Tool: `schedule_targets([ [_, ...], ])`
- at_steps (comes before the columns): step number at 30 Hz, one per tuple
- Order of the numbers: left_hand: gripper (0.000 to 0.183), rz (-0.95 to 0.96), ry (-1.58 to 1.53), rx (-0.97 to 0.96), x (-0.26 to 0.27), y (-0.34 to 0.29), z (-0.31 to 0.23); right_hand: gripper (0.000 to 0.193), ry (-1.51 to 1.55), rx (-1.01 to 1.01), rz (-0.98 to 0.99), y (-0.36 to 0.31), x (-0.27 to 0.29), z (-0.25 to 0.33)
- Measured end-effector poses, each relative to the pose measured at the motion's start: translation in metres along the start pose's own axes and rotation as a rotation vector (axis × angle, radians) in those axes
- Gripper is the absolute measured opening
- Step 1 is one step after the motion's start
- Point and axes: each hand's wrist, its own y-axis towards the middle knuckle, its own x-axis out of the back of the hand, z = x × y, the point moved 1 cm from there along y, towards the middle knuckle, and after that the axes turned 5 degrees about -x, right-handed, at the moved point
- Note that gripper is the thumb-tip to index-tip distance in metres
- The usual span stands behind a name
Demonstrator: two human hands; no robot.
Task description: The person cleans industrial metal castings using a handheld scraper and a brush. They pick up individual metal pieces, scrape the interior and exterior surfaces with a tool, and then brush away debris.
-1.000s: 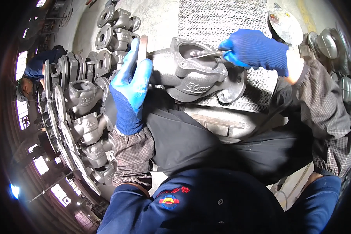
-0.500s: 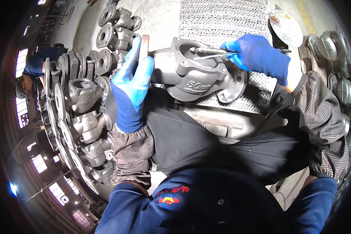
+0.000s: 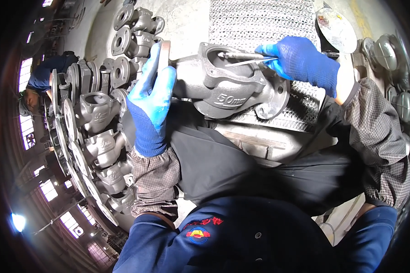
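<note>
A grey cast-metal valve body point(image 3: 228, 93) lies across in front of me, its square-flanged opening facing up. My left hand point(image 3: 152, 98), in a blue coated glove, is closed round the rim of its left end flange point(image 3: 165, 54), thumb on one side and fingers on the other. My right hand point(image 3: 298, 61), gloved alike, grips a slim grey pen-like tool point(image 3: 241, 55) with a pointed tip. The tip is over or inside the opening; its depth is unclear. A thin pale rod point(image 3: 246, 62) runs beside the tool, partly hidden by the fingers.
Under the valve body is a perforated metal mesh surface point(image 3: 259, 22). Similar valve bodies point(image 3: 105, 148) are stacked at the left, with several more point(image 3: 143, 41) at the back left. A stained white disc point(image 3: 337, 31) and round metal parts point(image 3: 385, 52) are at the right. Another person point(image 3: 52, 73) bends at far left.
The tool's tip has moved slightly left within the opening, and my right hand has tilted a little. My left hand has shifted slightly left and down, still on the flange.
</note>
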Motion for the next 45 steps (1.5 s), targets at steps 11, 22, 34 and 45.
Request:
schedule_targets([
  [11, 0.046, -0.004, 0.169, -0.184, 0.003, 0.0, 0.007, 0.023, -0.095, 0.049, 0.014, 0.002, -0.003, 0.002],
  [22, 0.042, 0.009, 0.195, -0.109, 0.003, 0.0, 0.002, 0.025, -0.032, 0.017, -0.009, -0.006, -0.005, 0.006],
  [34, 0.038, 0.006, 0.099, -0.054, -0.002, -0.004, -0.004, 0.025, -0.032, -0.006, -0.046, -0.011, -0.005, 0.008],
  [45, 0.044, -0.038, 0.088, -0.088, -0.001, 0.0, 0.006, 0.024, -0.054, -0.011, -0.011, -0.01, -0.003, 0.004],
])
